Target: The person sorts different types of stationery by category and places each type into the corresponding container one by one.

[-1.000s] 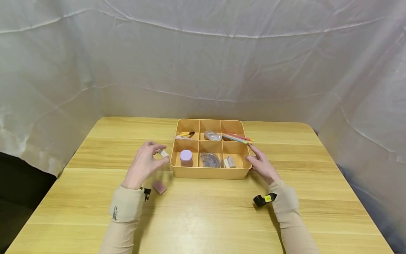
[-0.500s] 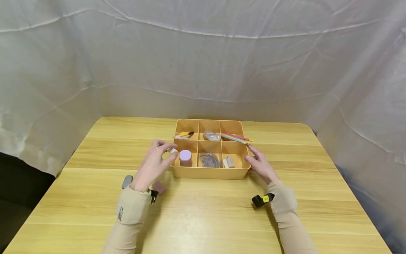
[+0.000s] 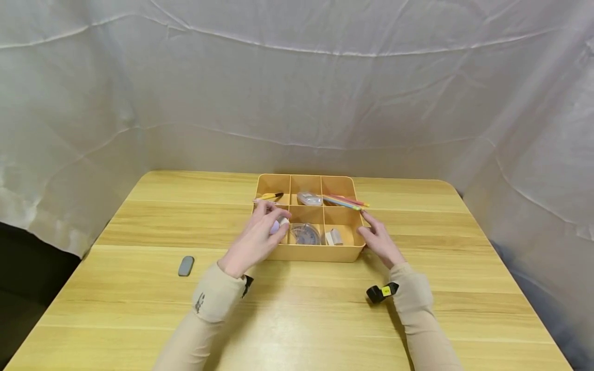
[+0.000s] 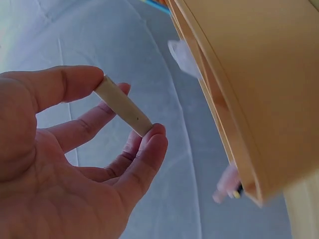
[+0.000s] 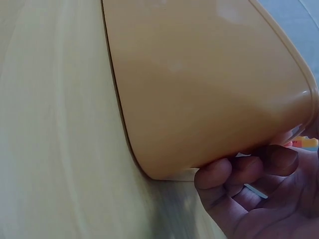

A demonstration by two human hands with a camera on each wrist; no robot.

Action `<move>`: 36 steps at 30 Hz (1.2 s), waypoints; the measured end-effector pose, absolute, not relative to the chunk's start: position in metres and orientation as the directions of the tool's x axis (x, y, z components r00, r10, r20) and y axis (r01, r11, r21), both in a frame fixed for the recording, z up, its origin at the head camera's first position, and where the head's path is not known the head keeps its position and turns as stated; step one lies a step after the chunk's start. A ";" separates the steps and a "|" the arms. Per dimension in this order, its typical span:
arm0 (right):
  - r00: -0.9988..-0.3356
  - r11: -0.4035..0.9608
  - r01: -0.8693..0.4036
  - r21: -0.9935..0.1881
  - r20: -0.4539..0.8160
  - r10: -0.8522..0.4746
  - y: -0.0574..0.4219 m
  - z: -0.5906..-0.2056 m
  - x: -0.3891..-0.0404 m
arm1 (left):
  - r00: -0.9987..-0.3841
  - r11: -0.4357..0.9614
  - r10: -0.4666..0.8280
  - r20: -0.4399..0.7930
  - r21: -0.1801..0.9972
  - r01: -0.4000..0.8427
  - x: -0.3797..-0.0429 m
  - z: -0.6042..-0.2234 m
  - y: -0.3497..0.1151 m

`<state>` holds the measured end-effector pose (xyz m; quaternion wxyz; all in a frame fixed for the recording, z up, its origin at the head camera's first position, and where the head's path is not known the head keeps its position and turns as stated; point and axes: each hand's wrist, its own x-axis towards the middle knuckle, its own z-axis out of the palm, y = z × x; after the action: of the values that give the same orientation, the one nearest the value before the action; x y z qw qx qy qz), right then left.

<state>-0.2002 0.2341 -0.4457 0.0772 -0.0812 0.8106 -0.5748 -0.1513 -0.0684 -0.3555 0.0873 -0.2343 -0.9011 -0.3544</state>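
Note:
My left hand (image 3: 255, 234) pinches a small white eraser (image 4: 124, 105) between its fingertips and thumb, over the front left compartment of the orange-tan storage box (image 3: 315, 253). A purple-lidded jar (image 3: 275, 227) in that compartment is partly hidden behind this hand. On the box's right side, my right hand (image 3: 381, 242) grips the wall near the front corner, thumb at the rim. In the right wrist view its fingers (image 5: 214, 174) curl against the outer wall. The front middle compartment holds a clear protractor (image 3: 306, 235); another white eraser (image 3: 334, 237) lies in the front right one.
Coloured pencils (image 3: 344, 201) lean out over the box's right rim. A clear plastic item (image 3: 309, 198) sits back middle, a yellow-and-black tool (image 3: 270, 196) back left. A grey rounded piece (image 3: 186, 266) lies on the wooden table (image 3: 325, 319) at left.
My left hand has carried the eraser rightward from beside the box to over its front left compartment. The left forearm now covers the pink block and uncovers the grey piece. My right hand stays put.

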 end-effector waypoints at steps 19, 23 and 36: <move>-0.976 0.331 -0.063 -0.941 -0.011 -0.216 0.235 -0.447 -0.199 | -0.754 0.622 0.586 0.297 0.431 0.654 -0.172 -0.355 -0.003; -0.977 0.320 -0.055 -0.946 -0.015 -0.213 0.234 -0.446 -0.200 | -0.791 0.689 0.583 0.184 0.404 0.602 -0.177 -0.354 0.012; -0.974 0.292 -0.045 -0.955 -0.023 -0.225 0.235 -0.448 -0.200 | -0.806 0.802 0.591 0.016 0.087 0.590 -0.199 -0.366 0.055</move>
<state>-0.1997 0.2352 -0.4481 0.0765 -0.0844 0.8000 -0.5891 -0.1990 0.0549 -0.3663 -0.0062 -0.3112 -0.9493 -0.0438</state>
